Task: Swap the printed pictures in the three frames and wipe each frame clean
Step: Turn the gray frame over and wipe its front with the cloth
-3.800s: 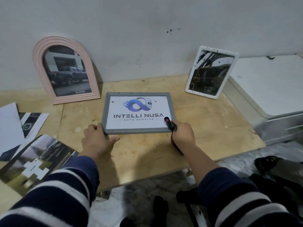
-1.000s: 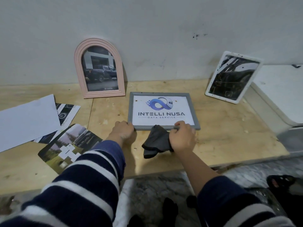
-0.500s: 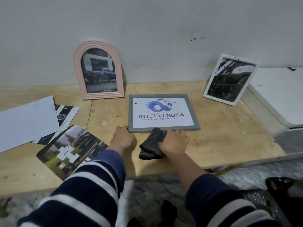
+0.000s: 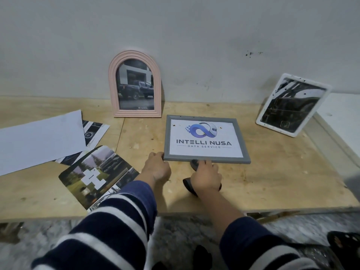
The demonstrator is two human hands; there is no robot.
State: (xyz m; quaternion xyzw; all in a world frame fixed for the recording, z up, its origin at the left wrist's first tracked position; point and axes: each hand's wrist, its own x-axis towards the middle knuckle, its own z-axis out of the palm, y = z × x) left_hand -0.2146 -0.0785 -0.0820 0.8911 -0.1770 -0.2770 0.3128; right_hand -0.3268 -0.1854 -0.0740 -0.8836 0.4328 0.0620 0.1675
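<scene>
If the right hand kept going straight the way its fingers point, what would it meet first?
The right hand, gripping a dark cloth, points toward the wall; it would meet the grey frame's near edge first, which its fingertips seem to touch already.

wall [image 4: 194,36]: grey, scuffed | table [image 4: 272,172]: bare plywood | floor [image 4: 194,227]: marbled grey

The light is dim, soft and even. Weak shadows lie under the hands [image 4: 155,168] on the table [image 4: 272,172]. The glass of the white frame [image 4: 292,106] shows glare. Picture edges bend and the lower corners are blurred.
</scene>
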